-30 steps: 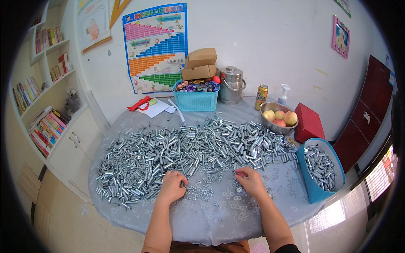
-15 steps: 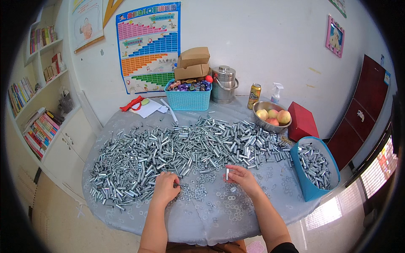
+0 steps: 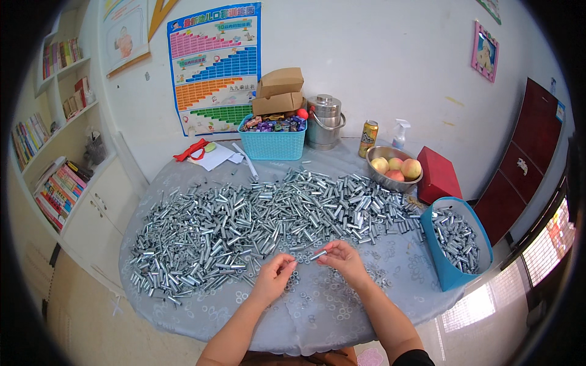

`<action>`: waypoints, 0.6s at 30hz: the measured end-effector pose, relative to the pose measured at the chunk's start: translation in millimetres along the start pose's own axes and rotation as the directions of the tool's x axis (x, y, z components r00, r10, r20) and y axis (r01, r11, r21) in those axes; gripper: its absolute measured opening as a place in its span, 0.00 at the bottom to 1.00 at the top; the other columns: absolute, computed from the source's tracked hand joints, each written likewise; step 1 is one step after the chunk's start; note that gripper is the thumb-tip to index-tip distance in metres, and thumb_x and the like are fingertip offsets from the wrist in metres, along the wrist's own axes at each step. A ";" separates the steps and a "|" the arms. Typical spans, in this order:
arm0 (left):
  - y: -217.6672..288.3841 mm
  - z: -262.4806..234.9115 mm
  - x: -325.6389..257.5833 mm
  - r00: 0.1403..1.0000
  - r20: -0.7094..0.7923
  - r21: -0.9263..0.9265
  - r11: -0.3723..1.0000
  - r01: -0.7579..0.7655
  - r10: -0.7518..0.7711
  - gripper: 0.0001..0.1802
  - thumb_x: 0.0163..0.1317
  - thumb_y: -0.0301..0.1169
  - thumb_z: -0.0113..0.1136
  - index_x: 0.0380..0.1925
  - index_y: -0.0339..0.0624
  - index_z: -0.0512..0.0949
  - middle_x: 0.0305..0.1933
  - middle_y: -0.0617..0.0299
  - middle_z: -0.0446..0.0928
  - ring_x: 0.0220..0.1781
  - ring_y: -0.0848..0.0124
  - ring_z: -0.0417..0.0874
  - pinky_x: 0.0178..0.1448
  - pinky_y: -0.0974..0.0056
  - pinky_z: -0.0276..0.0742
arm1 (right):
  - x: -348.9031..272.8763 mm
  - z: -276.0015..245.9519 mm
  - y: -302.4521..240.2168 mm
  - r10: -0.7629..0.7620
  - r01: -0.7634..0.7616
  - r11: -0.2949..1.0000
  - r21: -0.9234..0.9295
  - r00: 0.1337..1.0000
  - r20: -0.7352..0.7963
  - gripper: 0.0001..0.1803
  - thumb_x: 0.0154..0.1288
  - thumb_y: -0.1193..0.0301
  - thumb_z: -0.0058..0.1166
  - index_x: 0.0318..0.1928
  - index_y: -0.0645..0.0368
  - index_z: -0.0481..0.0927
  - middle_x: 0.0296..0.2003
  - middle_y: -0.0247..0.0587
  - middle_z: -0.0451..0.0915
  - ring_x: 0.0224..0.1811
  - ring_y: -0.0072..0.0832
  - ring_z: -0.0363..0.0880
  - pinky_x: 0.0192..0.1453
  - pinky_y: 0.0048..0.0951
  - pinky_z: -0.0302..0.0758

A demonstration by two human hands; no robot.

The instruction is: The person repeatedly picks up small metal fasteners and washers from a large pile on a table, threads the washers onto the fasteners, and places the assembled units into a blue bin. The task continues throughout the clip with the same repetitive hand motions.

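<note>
My right hand (image 3: 345, 263) pinches a short silver metal tube (image 3: 318, 255) between thumb and fingertips, tilted over the table. Close by on its left, my left hand (image 3: 274, 279) has its fingers pressed together, pointing toward the tube; what they hold, if anything, is too small to make out. Beyond both hands spreads a wide heap of similar metal tubes (image 3: 244, 210). Small nuts (image 3: 303, 296) and flat washers lie scattered on the grey tablecloth (image 3: 274, 326) under and between my hands.
A blue fabric bin (image 3: 448, 276) of metal pieces stands at the right edge. Behind the heap are a steel bowl (image 3: 390, 181) of fruit, a red box (image 3: 438, 174), a can (image 3: 368, 139), a spray bottle (image 3: 400, 135), a steel pot (image 3: 323, 122) and a turquoise basket (image 3: 272, 146).
My left hand has moved right, away from the heap's near edge, toward my right hand. The tube in my right hand has tipped from upright to slanting, its lower end toward my left hand.
</note>
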State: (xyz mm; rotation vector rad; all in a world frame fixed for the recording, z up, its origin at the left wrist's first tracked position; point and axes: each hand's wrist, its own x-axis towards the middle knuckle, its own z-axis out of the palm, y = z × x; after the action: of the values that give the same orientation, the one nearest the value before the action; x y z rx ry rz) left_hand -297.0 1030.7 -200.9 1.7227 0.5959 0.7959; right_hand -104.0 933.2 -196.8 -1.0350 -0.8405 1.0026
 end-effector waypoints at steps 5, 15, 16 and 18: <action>-6.0 7.6 0.2 0.999 0.039 -0.080 0.997 0.013 -0.010 0.07 0.64 0.29 0.56 0.38 0.37 0.77 0.30 0.72 0.74 0.29 0.84 0.69 0.33 0.76 0.65 | -0.3 0.2 1.2 -0.009 0.009 1.000 0.005 0.999 0.031 0.14 0.59 0.82 0.56 0.44 0.60 0.70 0.46 0.44 0.78 0.47 0.27 0.77 0.53 0.28 0.75; -1.1 10.5 -1.2 0.961 0.130 -0.329 0.904 0.273 -0.243 0.12 0.69 0.37 0.49 0.44 0.41 0.71 0.22 0.73 0.63 0.22 0.84 0.61 0.24 0.76 0.60 | -3.6 13.9 5.0 0.066 -0.061 0.997 -0.046 0.991 0.114 0.11 0.59 0.82 0.56 0.42 0.61 0.71 0.46 0.44 0.77 0.48 0.27 0.78 0.54 0.28 0.75; 1.6 11.3 -1.1 0.940 0.177 -0.418 0.842 0.341 -0.292 0.13 0.69 0.38 0.48 0.45 0.42 0.70 0.21 0.73 0.61 0.21 0.83 0.60 0.23 0.75 0.59 | -4.0 14.9 7.4 0.091 -0.083 0.994 -0.064 0.989 0.119 0.12 0.59 0.82 0.56 0.42 0.61 0.71 0.46 0.44 0.77 0.48 0.27 0.77 0.54 0.28 0.75; 11.4 15.9 -2.5 0.927 0.225 -0.478 0.795 0.372 -0.299 0.13 0.70 0.39 0.46 0.47 0.42 0.68 0.22 0.72 0.60 0.21 0.82 0.59 0.22 0.75 0.58 | -5.3 19.2 18.2 0.068 -0.064 0.997 -0.031 0.986 0.154 0.12 0.58 0.82 0.57 0.42 0.61 0.74 0.46 0.42 0.78 0.49 0.26 0.77 0.54 0.27 0.75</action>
State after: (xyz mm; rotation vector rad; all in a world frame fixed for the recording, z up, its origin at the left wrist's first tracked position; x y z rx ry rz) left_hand -286.6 1015.8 -193.3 1.1213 0.5161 0.5107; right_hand -127.9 937.0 -208.8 -1.0217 -0.9531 1.1427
